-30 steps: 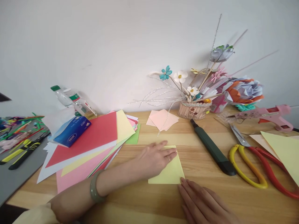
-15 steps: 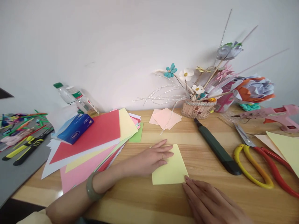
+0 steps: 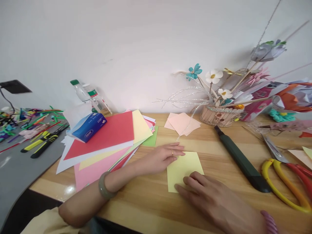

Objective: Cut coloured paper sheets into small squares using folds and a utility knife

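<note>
Paper first: the yellow sheet lies flat on the wooden table, between the stack of coloured paper and the dark utility knife. Your right hand has just slid up from the sheet's near right corner onto its lower edge, fingers spread flat and pressing, gripping nothing. Your left hand has stayed on the sheet's left edge, palm down, fingers loosely extended, pinning it. With both hands now on it, you look set to crease. Further right lie the scissors; behind stands the basket of paper flowers.
</note>
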Motion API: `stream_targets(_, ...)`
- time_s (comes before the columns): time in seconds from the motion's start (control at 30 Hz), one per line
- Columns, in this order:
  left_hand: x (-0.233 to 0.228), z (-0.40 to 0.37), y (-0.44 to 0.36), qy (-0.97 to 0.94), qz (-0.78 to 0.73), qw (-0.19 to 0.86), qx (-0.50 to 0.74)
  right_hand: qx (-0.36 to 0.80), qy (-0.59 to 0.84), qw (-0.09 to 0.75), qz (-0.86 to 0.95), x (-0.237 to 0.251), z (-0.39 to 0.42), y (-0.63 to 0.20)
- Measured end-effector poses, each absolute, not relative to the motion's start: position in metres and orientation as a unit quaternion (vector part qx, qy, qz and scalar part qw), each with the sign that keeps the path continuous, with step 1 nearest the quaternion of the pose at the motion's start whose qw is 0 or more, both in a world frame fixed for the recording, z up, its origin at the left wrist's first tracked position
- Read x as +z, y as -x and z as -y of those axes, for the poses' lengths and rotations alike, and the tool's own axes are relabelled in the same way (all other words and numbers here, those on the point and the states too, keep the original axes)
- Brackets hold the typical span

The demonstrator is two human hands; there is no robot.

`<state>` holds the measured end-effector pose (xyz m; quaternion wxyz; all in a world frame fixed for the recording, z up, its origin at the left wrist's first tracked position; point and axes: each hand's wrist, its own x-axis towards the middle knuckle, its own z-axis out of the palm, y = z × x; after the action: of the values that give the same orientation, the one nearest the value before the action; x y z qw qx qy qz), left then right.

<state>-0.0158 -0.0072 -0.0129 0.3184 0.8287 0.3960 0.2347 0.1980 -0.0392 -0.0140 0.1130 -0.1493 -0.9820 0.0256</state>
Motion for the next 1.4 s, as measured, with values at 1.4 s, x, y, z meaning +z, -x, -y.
stream_targets(1.4,-0.022,0.039,-0.010,-0.904,-0.404,0.134,-0.035,-0.004,0.260,0.055,0.964,-0.018,0.016,-0.234)
